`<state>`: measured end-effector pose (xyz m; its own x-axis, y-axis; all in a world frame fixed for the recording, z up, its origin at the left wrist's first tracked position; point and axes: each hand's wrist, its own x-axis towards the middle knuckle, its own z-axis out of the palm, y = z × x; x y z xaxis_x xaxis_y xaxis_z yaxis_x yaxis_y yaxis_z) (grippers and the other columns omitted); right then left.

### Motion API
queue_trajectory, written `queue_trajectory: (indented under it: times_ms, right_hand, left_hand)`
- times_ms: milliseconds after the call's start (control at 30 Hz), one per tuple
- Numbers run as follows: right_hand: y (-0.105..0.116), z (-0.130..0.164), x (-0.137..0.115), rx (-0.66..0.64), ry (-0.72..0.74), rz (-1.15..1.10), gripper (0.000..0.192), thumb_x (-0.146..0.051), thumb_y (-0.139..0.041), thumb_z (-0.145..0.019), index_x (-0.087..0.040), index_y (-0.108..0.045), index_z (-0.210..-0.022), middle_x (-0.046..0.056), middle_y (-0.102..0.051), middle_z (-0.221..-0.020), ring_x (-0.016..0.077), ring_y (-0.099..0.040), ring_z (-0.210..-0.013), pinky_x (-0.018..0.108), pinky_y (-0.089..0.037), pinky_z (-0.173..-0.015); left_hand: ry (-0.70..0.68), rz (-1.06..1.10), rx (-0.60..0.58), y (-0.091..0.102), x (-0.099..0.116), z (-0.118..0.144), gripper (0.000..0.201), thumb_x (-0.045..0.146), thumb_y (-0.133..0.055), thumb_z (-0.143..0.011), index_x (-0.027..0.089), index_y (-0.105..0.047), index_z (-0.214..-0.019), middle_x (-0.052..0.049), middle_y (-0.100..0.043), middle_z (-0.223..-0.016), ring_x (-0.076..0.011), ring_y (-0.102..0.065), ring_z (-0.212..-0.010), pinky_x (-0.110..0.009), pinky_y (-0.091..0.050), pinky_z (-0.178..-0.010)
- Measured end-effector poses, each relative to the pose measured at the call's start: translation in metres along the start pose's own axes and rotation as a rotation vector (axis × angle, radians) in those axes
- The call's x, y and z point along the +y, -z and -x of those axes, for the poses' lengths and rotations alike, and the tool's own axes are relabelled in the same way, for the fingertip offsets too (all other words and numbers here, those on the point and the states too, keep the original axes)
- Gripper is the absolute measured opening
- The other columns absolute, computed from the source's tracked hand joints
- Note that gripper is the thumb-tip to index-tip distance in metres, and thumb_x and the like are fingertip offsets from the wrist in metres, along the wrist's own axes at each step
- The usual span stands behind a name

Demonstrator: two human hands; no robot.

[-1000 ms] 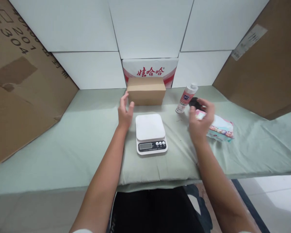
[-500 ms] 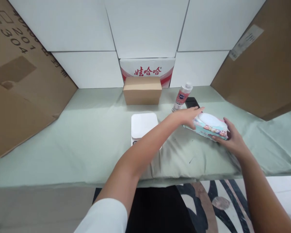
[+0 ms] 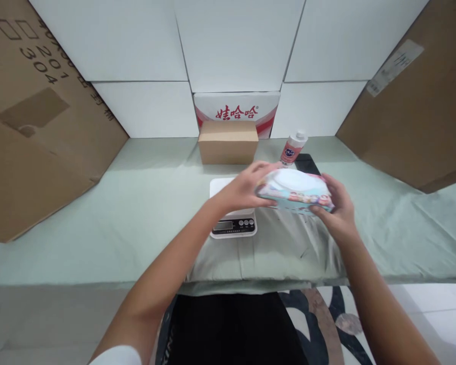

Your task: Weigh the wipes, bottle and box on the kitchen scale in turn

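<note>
At the far left, a large brown cardboard panel (image 3: 49,152) printed with dark characters and numbers stands on the table (image 3: 148,213), which a pale green cloth (image 3: 79,248) covers. White panels (image 3: 140,109) form the backdrop to its right. Near the middle, a small plain brown box (image 3: 228,151) sits in front of a white carton (image 3: 201,101) with red lettering. Nearer the person lies a white kitchen scale (image 3: 233,233), its display and buttons facing the person; the left hand (image 3: 247,187) and wrist pass over its plate and hide part of it.

The left hand's fingers grip the left end of a soft, white-topped packet (image 3: 296,190) with pink and turquoise sides. This packet is between the two hands, just right of the scale, and looks raised above the cloth, though its underside is hidden. Behind it a white bottle (image 3: 291,151) with a pink label has its base concealed, and a flat black object (image 3: 307,163) lies just to the bottle's right. The right hand (image 3: 340,208) grips the packet's right end, thumb on the near side. At the far right, another brown cardboard panel (image 3: 410,116) bears a pale label (image 3: 397,66).
</note>
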<state>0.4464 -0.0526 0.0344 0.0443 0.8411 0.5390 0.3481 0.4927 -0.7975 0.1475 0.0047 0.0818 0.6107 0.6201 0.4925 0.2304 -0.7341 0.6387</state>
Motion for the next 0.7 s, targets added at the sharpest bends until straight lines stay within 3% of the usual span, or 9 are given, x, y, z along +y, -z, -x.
queue_trajectory:
  times_ms: [133,267,433,600,700]
  right_hand:
    - [-0.079,-0.027,-0.02,-0.15,0.033,-0.156,0.092,-0.071,-0.087,-0.072,-0.028,-0.057,-0.148,0.016,-0.062,-0.151,0.0334,-0.071,-0.127,0.047,-0.064,-0.101]
    - [-0.125,-0.037,-0.015,-0.289,0.017,-0.249,0.094,-0.07,-0.084,-0.076,-0.029,-0.05,-0.153,0.016,-0.058,-0.152,0.031,-0.069,-0.128,0.048,-0.061,-0.108]
    - [-0.131,-0.027,-0.001,-0.349,0.003,-0.256,0.092,-0.07,-0.081,-0.08,-0.03,-0.046,-0.155,0.016,-0.056,-0.152,0.0298,-0.068,-0.125,0.048,-0.061,-0.105]
    - [-0.128,-0.016,0.004,-0.345,0.05,-0.193,0.081,-0.063,-0.08,-0.084,-0.034,-0.049,-0.153,0.013,-0.053,-0.152,0.0288,-0.068,-0.122,0.046,-0.061,-0.1]
    - [-0.128,-0.014,0.004,-0.34,0.039,-0.154,0.087,-0.069,-0.08,-0.08,-0.034,-0.049,-0.154,0.013,-0.053,-0.153,0.0275,-0.068,-0.115,0.044,-0.062,-0.094]
  left_hand:
    - [0.097,-0.096,0.259,0.047,-0.01,0.064,0.093,0.06,-0.092,-0.071,0.028,-0.06,-0.153,-0.014,-0.061,-0.148,-0.0342,-0.061,-0.14,-0.047,-0.052,-0.119]
    - [0.175,-0.072,0.387,0.056,-0.031,0.102,0.09,0.06,-0.095,-0.065,0.031,-0.067,-0.145,-0.013,-0.063,-0.148,-0.0358,-0.063,-0.138,-0.051,-0.054,-0.118]
    - [0.24,-0.046,0.403,0.049,-0.04,0.113,0.092,0.064,-0.096,-0.06,0.031,-0.07,-0.142,-0.013,-0.064,-0.149,-0.0369,-0.062,-0.14,-0.054,-0.053,-0.121]
    - [0.216,-0.067,0.38,0.049,-0.037,0.113,0.091,0.063,-0.095,-0.063,0.031,-0.068,-0.144,-0.013,-0.063,-0.152,-0.0365,-0.062,-0.141,-0.054,-0.053,-0.12]
    - [0.192,-0.072,0.375,0.05,-0.039,0.117,0.089,0.065,-0.092,-0.067,0.03,-0.067,-0.145,-0.014,-0.061,-0.155,-0.0373,-0.06,-0.144,-0.054,-0.052,-0.121]
